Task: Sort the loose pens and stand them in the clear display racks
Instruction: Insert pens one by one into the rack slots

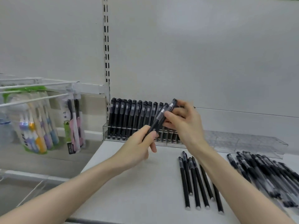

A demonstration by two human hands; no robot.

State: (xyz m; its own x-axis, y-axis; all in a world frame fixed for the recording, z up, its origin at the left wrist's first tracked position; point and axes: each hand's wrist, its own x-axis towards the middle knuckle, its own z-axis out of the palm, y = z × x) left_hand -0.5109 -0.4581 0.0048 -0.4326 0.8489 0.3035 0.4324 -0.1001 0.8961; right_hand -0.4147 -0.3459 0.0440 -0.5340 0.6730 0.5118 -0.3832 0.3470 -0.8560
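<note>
A clear display rack (106,130) at the back of the white shelf holds a row of upright black pens (129,117). My left hand (139,147) grips the lower ends of two black pens (160,118) with clear caps, tilted up to the right in front of the rack. My right hand (182,120) pinches the upper part of those pens near the caps. Several loose black pens (195,180) lie side by side on the shelf below my right forearm. A bigger heap of loose pens (265,173) lies at the right.
A second clear rack (242,141) stands without pens to the right of the filled one. Packs of toothbrushes (37,126) hang from white hooks at the left. A slotted upright (106,46) runs up the back wall. The shelf's front edge (97,221) is near.
</note>
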